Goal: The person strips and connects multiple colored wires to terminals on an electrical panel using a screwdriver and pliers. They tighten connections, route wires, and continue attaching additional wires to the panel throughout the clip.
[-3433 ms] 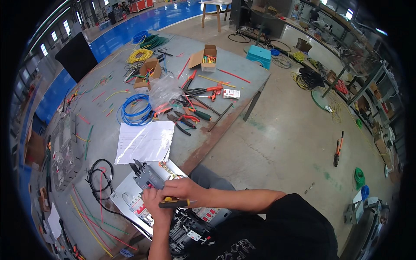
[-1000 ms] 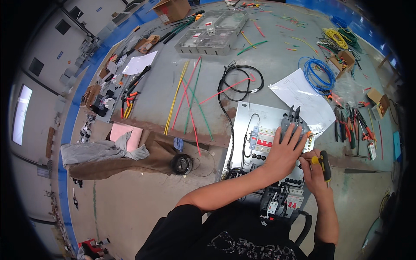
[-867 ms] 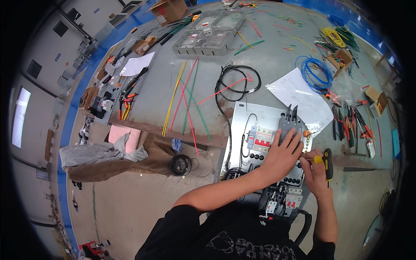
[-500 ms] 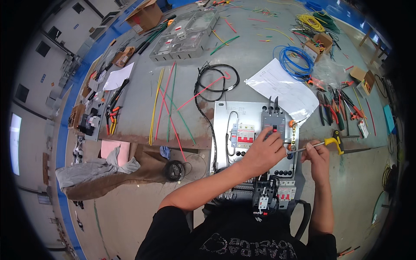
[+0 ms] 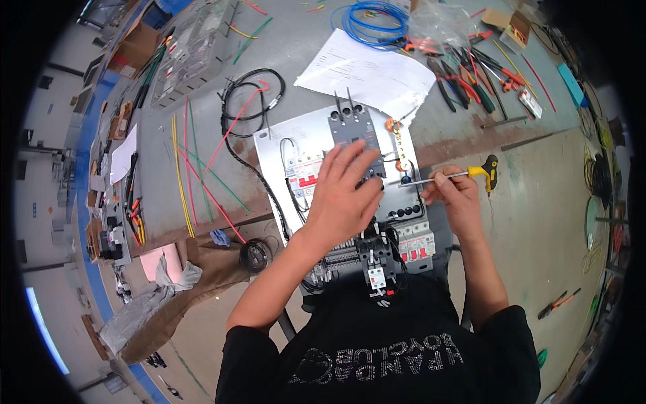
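Note:
A metal mounting plate (image 5: 269, 143) lies at the table's front edge, carrying electrical parts. My left hand (image 5: 344, 195) is over it, fingers spread and stretched out, partly covering a large dark grey circuit breaker (image 5: 351, 128); nothing shows in its grasp. Beside that hand sits a small breaker (image 5: 307, 176) with red levers. To the right, my right hand (image 5: 459, 198) pinches the shaft of a screwdriver (image 5: 481, 172) with a yellow and black T-shaped handle. The shaft points left, its tip above the plate near a brass terminal strip (image 5: 400, 145).
Nearer me are a black contactor (image 5: 373, 254) and another red-levered breaker (image 5: 416, 248). Beyond the plate lie paper sheets (image 5: 363, 71), a blue wire coil (image 5: 375, 23) and several pliers (image 5: 464, 87). Black cable (image 5: 252, 168) runs along the plate's left side; loose coloured wires (image 5: 192, 168) lie farther left.
The view has shifted and turned. My left hand's fingers have spread from a bent, closed pose near the screwdriver tip, and it is now farther from the tip. My right hand keeps the screwdriver.

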